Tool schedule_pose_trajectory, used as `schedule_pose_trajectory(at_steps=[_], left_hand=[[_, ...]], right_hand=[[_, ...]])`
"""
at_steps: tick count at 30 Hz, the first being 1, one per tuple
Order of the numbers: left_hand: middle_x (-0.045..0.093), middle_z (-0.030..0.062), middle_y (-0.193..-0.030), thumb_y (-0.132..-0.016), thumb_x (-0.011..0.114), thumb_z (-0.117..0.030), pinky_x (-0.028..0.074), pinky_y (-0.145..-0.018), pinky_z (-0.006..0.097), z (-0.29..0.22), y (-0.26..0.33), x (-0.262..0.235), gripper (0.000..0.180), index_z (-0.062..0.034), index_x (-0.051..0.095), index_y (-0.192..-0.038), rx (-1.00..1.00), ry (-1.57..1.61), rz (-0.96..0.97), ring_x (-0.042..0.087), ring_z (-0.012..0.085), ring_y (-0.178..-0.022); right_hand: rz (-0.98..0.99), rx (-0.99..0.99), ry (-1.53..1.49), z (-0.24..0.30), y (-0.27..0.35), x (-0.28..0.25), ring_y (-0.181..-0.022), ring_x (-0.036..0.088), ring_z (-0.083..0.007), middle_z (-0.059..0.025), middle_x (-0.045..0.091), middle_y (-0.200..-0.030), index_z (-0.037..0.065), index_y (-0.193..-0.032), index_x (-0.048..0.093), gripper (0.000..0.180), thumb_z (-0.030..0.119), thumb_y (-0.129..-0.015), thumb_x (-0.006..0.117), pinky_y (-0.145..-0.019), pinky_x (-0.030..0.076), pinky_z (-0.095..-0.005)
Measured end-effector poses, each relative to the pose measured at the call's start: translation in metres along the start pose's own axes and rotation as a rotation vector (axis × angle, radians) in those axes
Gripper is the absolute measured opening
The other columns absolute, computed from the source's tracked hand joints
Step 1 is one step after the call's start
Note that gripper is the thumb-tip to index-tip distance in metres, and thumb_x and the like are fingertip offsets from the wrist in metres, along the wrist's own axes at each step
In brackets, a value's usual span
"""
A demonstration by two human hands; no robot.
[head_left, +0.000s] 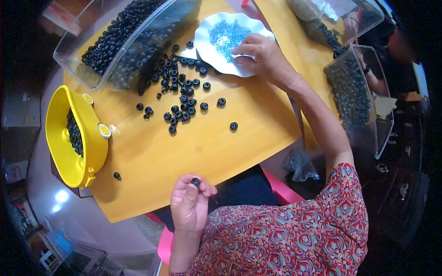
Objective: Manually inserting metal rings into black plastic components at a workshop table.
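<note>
My left hand (pixel 189 204) is near the front edge of the yellow-orange table, pinching a small round black part (pixel 195 181) between thumb and fingers. At the far side my right hand (pixel 266 57) reaches over a white scalloped plate (pixel 202 47). Its fingers are drawn together at the small clear blue pieces (pixel 226 33) on the plate. Whatever those fingertips hold is hidden. Several black ring-like parts (pixel 186 116) lie loose between the plate and my left hand, one of them (pixel 234 125) apart to the right.
A tilted clear bin (pixel 103 76) full of black parts stands at the far left. Below it sits a yellow tub (pixel 95 152) with black pieces inside. Across a second table are more clear bins (pixel 386 108) and another person's arm (pixel 378 85). A pink chair (pixel 281 188) shows under me.
</note>
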State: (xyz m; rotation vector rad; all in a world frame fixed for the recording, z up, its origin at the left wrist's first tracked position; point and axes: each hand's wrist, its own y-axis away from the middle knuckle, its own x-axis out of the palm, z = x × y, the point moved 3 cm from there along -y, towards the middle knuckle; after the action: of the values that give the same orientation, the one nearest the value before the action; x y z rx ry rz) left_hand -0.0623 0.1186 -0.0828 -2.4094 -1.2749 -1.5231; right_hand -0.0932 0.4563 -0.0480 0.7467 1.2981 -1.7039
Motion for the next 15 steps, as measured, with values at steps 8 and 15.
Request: schedule_pose_trajectory(at_steps=[8, 15], left_hand=[[0.053, 0.0055, -0.083, -0.090, 0.060, -0.024, 0.043, -0.071, 0.036, 0.002, 0.004, 0.001, 0.024, -0.0037, 0.056, -0.101, 0.002, -0.079, -0.013, 0.048, 0.0179, -0.073], [0.056, 0.0092, -0.082, -0.091, 0.060, -0.019, 0.045, -0.076, 0.036, -0.003, 0.011, -0.002, 0.024, -0.0009, 0.056, -0.106, 0.081, -0.031, -0.002, 0.052, 0.0193, -0.075]], right_hand=[[0.006, 0.029, 0.021, 0.000, 0.007, 0.004, -0.076, 0.062, -0.0281, -0.0100, 0.062, -0.076, 0.006, -0.078, 0.066, 0.006, 0.008, -0.073, 0.069, -0.069, 0.050, -0.0386], [0.027, 0.193, -0.428, 0.050, 0.019, -0.023, -0.079, 0.063, -0.0156, -0.0062, 0.066, -0.088, 0.000, -0.094, 0.064, 0.011, 0.002, -0.083, 0.065, -0.069, 0.049, -0.0254]])
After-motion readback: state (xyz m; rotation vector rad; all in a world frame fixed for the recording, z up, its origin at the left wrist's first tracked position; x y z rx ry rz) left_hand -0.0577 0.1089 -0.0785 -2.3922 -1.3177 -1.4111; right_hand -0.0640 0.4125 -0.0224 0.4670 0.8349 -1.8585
